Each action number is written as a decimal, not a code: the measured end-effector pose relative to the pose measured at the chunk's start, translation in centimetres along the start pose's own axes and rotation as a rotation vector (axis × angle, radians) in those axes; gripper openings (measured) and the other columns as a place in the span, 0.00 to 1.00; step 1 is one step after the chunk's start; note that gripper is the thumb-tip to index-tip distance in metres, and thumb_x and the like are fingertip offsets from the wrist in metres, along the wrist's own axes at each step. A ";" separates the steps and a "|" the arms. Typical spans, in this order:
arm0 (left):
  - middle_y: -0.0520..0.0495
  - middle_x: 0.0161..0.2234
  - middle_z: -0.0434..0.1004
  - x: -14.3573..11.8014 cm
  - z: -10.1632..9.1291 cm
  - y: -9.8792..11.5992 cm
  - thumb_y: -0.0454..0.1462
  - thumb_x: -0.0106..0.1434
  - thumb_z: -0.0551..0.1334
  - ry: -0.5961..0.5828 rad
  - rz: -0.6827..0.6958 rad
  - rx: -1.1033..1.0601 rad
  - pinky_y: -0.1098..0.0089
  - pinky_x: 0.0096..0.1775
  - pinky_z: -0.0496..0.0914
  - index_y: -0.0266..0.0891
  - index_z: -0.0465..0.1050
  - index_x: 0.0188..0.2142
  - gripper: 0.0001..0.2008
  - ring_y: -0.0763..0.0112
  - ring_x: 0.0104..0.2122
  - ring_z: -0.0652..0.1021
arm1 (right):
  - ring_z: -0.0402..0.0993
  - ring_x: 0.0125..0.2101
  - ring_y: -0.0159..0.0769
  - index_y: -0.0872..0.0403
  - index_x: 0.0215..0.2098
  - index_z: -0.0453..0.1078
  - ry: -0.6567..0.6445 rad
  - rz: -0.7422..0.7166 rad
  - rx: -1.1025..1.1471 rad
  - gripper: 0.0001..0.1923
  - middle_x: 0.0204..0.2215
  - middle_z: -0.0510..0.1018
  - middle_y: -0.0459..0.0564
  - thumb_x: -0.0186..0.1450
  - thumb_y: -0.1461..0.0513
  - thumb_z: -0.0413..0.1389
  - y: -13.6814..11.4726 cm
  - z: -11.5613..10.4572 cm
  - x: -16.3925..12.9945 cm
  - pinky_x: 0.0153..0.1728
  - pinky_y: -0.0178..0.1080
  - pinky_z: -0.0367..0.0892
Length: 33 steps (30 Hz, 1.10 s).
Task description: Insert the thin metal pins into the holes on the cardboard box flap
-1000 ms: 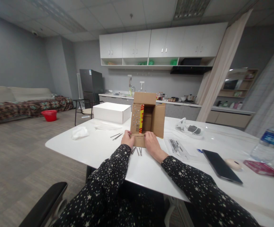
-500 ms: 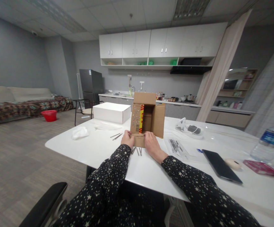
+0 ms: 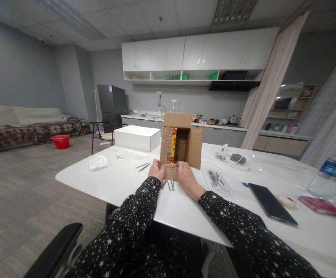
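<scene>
A small brown cardboard box [image 3: 195,148] stands on the white table with its opening toward me and its flaps folded out. Small holes dot its lower flap [image 3: 171,174], and shiny specks cover the left flap [image 3: 167,143] beside a red and yellow tape strip. My left hand [image 3: 156,170] is closed on the left edge of the lower flap. On the flap's right side, my right hand [image 3: 186,174] grips with bent fingers; its fingertips are partly hidden. Several nails [image 3: 169,185] lie just below the flap, and more nails [image 3: 144,167] rest to the left.
A white box [image 3: 137,138] stands behind on the left, near a crumpled tissue [image 3: 98,163]. To the right lie a plastic bag of dark metal pieces [image 3: 217,180], a phone [image 3: 272,203], a pink packet [image 3: 321,205] and a water bottle [image 3: 330,175].
</scene>
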<state>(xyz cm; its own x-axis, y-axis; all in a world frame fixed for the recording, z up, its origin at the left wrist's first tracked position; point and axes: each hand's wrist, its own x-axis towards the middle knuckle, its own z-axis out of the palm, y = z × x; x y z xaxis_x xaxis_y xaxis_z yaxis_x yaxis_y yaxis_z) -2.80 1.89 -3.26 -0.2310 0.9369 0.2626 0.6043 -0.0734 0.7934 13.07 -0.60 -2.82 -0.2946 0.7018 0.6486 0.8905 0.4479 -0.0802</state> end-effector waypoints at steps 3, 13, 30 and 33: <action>0.49 0.32 0.74 -0.1 -0.1 0.2 0.36 0.55 0.55 -0.004 -0.005 0.003 0.70 0.33 0.65 0.43 0.60 0.37 0.09 0.69 0.30 0.74 | 0.64 0.40 0.41 0.61 0.42 0.63 -0.005 0.007 0.002 0.12 0.38 0.71 0.59 0.63 0.73 0.43 0.0 0.0 0.0 0.44 0.40 0.62; 0.49 0.33 0.74 -0.1 -0.3 0.2 0.35 0.55 0.55 -0.018 -0.007 0.002 0.70 0.32 0.65 0.43 0.59 0.36 0.08 0.69 0.30 0.74 | 0.64 0.40 0.42 0.61 0.42 0.63 0.009 0.008 -0.011 0.12 0.38 0.71 0.59 0.63 0.73 0.43 -0.1 0.0 -0.1 0.43 0.41 0.63; 0.48 0.34 0.74 0.0 -0.4 0.3 0.36 0.55 0.55 -0.034 -0.024 -0.002 0.70 0.33 0.66 0.43 0.59 0.37 0.09 0.69 0.31 0.74 | 0.65 0.36 0.41 0.58 0.39 0.63 -0.009 -0.009 0.008 0.07 0.33 0.72 0.55 0.67 0.68 0.44 -0.9 -1.1 0.0 0.39 0.40 0.63; 0.48 0.34 0.74 0.0 -0.3 0.1 0.36 0.55 0.55 -0.031 -0.023 -0.004 0.71 0.33 0.66 0.43 0.60 0.37 0.09 0.70 0.31 0.74 | 0.66 0.37 0.40 0.57 0.39 0.63 -0.010 -0.002 0.014 0.07 0.34 0.73 0.54 0.68 0.67 0.44 -1.0 -1.2 0.0 0.40 0.40 0.62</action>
<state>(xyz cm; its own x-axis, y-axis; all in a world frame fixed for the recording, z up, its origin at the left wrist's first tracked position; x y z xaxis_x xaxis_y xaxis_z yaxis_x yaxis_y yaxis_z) -2.95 1.75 -2.98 -0.2207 0.9486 0.2269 0.5962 -0.0529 0.8011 12.58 -1.71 -1.81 -0.2997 0.7062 0.6415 0.8851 0.4568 -0.0894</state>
